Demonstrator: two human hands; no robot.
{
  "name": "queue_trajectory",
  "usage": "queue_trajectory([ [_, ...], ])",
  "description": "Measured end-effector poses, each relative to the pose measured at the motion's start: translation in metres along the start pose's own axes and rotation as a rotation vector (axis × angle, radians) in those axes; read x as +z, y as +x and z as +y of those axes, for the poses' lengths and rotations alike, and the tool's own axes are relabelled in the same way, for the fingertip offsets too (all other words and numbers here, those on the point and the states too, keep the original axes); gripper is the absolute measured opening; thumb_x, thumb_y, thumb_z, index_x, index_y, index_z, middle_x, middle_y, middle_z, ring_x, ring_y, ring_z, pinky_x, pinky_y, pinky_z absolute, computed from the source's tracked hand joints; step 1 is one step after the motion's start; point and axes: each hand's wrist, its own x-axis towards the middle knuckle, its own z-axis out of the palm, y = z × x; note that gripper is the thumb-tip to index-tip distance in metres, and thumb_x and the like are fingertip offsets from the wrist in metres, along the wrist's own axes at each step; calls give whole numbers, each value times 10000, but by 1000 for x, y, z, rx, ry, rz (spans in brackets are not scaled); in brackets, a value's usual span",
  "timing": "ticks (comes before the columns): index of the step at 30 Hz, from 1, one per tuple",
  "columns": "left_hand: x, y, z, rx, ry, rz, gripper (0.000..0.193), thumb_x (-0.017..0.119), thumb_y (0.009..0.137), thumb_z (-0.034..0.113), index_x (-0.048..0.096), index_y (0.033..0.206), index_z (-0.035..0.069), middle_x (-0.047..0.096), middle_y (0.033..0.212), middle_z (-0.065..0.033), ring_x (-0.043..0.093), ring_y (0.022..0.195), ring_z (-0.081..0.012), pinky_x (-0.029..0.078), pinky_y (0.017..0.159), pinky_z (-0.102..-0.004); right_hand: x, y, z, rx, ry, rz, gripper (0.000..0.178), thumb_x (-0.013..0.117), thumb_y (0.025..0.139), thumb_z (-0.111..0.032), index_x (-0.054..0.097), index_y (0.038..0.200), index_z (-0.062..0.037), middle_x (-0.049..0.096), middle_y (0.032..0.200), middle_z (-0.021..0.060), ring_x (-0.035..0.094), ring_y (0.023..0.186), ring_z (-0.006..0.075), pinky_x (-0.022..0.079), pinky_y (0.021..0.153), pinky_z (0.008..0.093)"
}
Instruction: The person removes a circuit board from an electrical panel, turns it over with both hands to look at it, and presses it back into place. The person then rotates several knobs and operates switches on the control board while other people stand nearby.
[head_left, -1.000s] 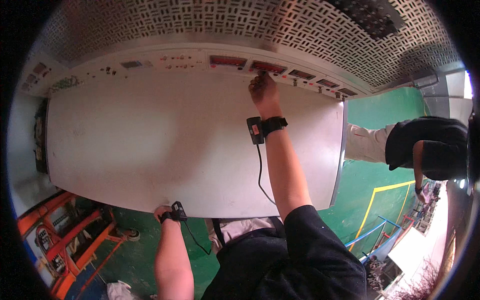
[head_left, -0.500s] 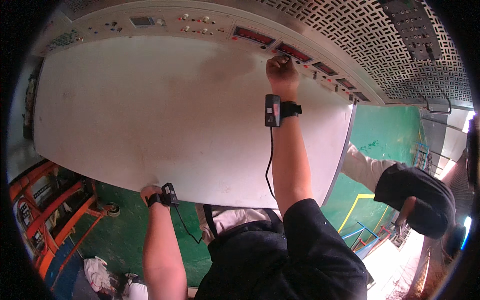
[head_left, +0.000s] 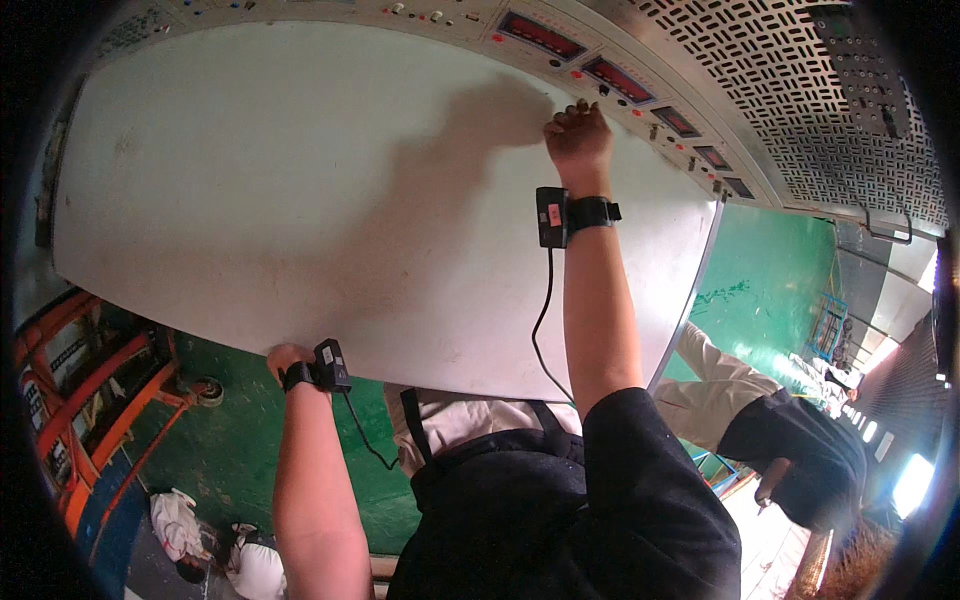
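My right hand [head_left: 579,140] is raised over the far right of the pale worktop [head_left: 250,200], just short of the instrument panel along its back edge. Its fingers are bent and loosely apart, with nothing visible in them. Close to the fingertips is a small black knob [head_left: 603,90] below a dark red display [head_left: 618,80]. At the near left edge of the worktop rests my left hand [head_left: 290,358], its fingers mostly hidden. Each wrist wears a strap with a black box, the right box [head_left: 552,217] and the left box [head_left: 332,366], both trailing cables.
More displays [head_left: 540,35] and terminals line the panel, beneath a perforated metal housing [head_left: 740,70]. An orange frame on casters [head_left: 100,400] stands at the left. Another person in a dark top [head_left: 800,450] is at the right; others [head_left: 180,530] are at lower left.
My right hand has come away from the panel's knob and its fingers have loosened. The view has shifted, and a broad shadow now stretches across the worktop. My left hand stays at the edge.
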Motion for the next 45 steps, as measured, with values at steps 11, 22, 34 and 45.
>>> queue_trajectory([
  [11, -23, -19, 10, -2, 146, -107, 261, 586, 796, 357, 710, 974, 213, 677, 1036, -20, 665, 913, -164, 565, 725, -407, 24, 3, -19, 217, 680, -286, 262, 402, 959, -227, 497, 805, -38, 482, 700, 55, 451, 623, 162, 372, 531, 260],
  [22, -69, -73, 27, -30, 235, -159, 247, 591, 772, 384, 723, 902, 222, 688, 1003, -14, 669, 918, -182, 560, 756, -403, 7, 15, -21, 0, 429, -218, 209, 441, 971, -160, 526, 859, -7, 574, 770, 86, 537, 678, 185, 488, 616, 278],
  [34, -8, -4, 1, 85, 102, 50, 225, 565, 805, 312, 701, 900, 160, 689, 931, -42, 667, 804, -194, 540, 628, -363, -4, 17, -22, 81, 367, -297, 182, 466, 965, -177, 546, 920, -19, 587, 829, 80, 569, 759, 200, 484, 690, 311],
  [45, -5, -7, -5, 78, 66, 117, 246, 571, 801, 334, 700, 915, 159, 685, 950, -46, 665, 822, -200, 537, 648, -363, 6, 8, -20, -2, 313, -83, 151, 530, 936, -161, 580, 922, -20, 610, 827, 82, 602, 780, 214, 539, 722, 309],
])
